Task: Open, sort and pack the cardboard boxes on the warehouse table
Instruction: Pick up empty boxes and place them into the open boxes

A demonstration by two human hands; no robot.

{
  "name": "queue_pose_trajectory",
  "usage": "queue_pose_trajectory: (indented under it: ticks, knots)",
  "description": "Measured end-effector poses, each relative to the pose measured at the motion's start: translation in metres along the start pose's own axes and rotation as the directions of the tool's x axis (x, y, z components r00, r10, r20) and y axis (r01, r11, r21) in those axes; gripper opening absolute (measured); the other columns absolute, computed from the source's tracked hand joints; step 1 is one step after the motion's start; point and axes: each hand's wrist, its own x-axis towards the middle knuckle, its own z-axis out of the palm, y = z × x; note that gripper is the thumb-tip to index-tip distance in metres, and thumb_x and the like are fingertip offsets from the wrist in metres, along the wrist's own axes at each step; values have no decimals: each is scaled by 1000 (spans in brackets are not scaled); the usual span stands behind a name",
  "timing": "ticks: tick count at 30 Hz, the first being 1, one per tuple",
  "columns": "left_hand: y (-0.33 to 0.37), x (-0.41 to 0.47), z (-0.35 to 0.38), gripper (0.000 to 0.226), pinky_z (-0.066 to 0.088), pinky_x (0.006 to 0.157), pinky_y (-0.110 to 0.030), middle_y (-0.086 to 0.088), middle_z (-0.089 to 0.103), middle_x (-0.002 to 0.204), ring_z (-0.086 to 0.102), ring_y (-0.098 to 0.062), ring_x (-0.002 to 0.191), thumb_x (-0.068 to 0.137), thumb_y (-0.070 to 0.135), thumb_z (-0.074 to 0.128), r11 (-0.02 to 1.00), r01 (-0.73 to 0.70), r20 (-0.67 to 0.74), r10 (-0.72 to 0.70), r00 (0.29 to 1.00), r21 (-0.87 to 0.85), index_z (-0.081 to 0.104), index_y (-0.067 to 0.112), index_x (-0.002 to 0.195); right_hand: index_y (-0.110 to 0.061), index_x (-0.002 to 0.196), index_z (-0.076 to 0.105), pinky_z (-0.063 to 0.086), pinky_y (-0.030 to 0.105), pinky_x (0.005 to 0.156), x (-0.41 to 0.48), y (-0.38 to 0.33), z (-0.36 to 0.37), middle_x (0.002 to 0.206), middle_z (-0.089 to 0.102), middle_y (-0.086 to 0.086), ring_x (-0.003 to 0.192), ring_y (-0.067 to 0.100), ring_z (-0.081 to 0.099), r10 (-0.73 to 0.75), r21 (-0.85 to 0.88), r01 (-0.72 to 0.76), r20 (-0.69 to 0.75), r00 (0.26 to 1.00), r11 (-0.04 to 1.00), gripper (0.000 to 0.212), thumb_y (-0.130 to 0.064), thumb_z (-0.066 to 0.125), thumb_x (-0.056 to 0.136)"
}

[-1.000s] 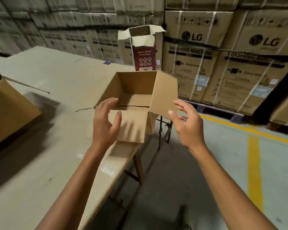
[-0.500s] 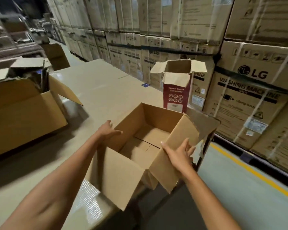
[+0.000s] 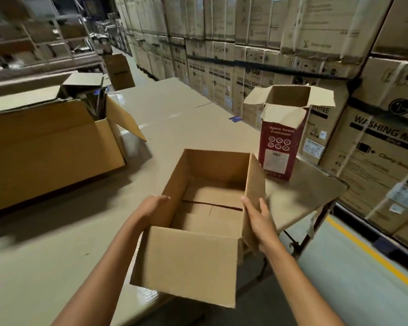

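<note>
Head view: box (image 3: 198,255) now sits squarer than before.
Hands: left hand (image 3: 151,205), right hand (image 3: 257,217) grip its sides.
Edges: near flap overhangs desk (image 3: 57,267) edge.

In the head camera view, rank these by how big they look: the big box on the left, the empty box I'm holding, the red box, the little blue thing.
Big box, partly cut off.
Empty box; it is nearest the camera, so its lead over the next is unsure.
Red box.
Blue thing.

open box (image 3: 193,264): we are seeing plain brown
tall carton (image 3: 278,149): we are seeing dark red, white lettering
floor line (image 3: 368,252): yellow
</note>
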Motion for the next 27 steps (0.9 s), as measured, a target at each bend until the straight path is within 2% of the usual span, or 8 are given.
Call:
queue_pose_trajectory:
  ticks: [4, 6, 8, 11, 15, 17, 21, 27]
  knots:
    - [-47, -30, -10, 22, 42, 71, -33, -15, 64, 100, 55, -24, 85, 95, 25, 60, 978, -67, -217, 23, 976, -195, 67, 4, 98, -36, 153, 35, 35, 51, 112, -6, -9, 21, 154, 42, 4, 139, 31, 39, -97, -238, 88, -30, 995, 967, 96, -89, 46, 74]
    - [-65, -53, -9, 38, 47, 69, -36, -17, 65, 99, 59, -26, 81, 84, 33, 68, 931, -80, -262, -17, 965, -355, 61, 5, 108, -34, 150, 42, 34, 52, 115, -12, -8, 31, 152, 46, 1, 140, 29, 40, -165, -313, 148, -27, 986, 938, 103, -96, 40, 67]
    - [-78, -68, -7, 52, 53, 71, -46, -18, 66, 102, 63, -28, 82, 76, 40, 69, 882, -116, -271, -14, 963, -458, 56, 11, 118, -31, 146, 49, 33, 46, 117, -21, -7, 39, 150, 50, -5, 140, 21, 43, -223, -289, 215, 6, 975, 933, 111, -100, 41, 60]
    - [-92, -81, -10, 36, 55, 74, -50, -17, 65, 103, 63, -28, 81, 92, 22, 64, 839, -160, -288, 4, 958, -520, 50, 14, 125, -27, 148, 48, 26, 39, 122, -40, -8, 44, 152, 46, -9, 141, 10, 40, -270, -134, 281, 90, 958, 950, 128, -102, 52, 45]
    - [-99, -97, -21, 53, 51, 75, -44, -19, 62, 115, 60, -31, 96, 82, 36, 63, 815, -174, -282, 13, 959, -552, 51, 10, 127, -26, 157, 30, 21, 35, 121, -66, -14, 56, 157, 33, -12, 146, 10, 31, -275, -92, 305, 244, 930, 948, 105, -77, 64, 72]
    - [-105, -102, -31, 67, 51, 82, -47, -21, 60, 122, 59, -34, 104, 71, 42, 60, 797, -181, -312, -9, 950, -576, 52, 7, 128, -29, 156, 32, 34, 35, 115, -71, -14, 65, 153, 37, -15, 139, 10, 40, -281, -98, 321, 292, 914, 942, 99, -66, 74, 75]
    - [-113, -125, -58, 66, 47, 77, -37, -20, 61, 122, 58, -26, 97, 73, 39, 61, 725, -196, -361, -78, 929, -661, 52, 4, 129, -22, 141, 49, 45, 16, 79, -82, -20, 87, 127, 57, -12, 105, 0, 58, -324, -41, 355, 325, 889, 934, 63, -30, 75, 85]
    - [-123, -173, -92, 44, 54, 63, -31, -12, 64, 119, 66, -25, 95, 94, 28, 61, 591, -321, -446, -74, 892, -740, 49, 13, 134, -16, 134, 59, 50, 24, 68, -84, -25, 129, 129, 64, 8, 107, 20, 64, -315, -57, 398, 510, 800, 916, 88, -55, 69, 56]
